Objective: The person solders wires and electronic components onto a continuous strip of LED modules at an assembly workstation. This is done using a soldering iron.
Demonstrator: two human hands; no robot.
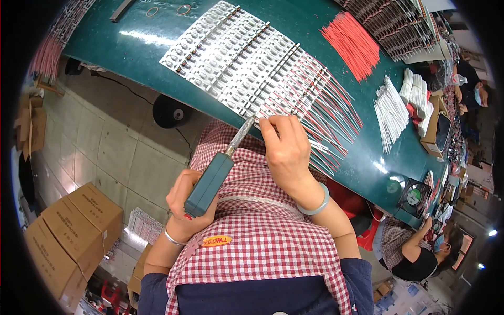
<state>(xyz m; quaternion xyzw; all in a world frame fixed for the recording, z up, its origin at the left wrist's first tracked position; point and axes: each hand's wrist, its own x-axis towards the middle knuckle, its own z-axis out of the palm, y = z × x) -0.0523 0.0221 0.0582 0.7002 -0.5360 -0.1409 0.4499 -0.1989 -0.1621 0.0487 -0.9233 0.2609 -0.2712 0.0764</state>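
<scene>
Tool (pixel 217 171) aslant, tip (pixel 249 125) up-right toward white boards (pixel 231 60)

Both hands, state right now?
Left hand: closed around the green-handled tool.
Right hand: fingers bent at the white panel's near edge; can't tell whether it's pinching anything.

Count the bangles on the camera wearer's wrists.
2: a pale green bangle just behind the right hand, and a silver bangle just behind the left hand, which grips the green-handled tool. No others show.
</scene>
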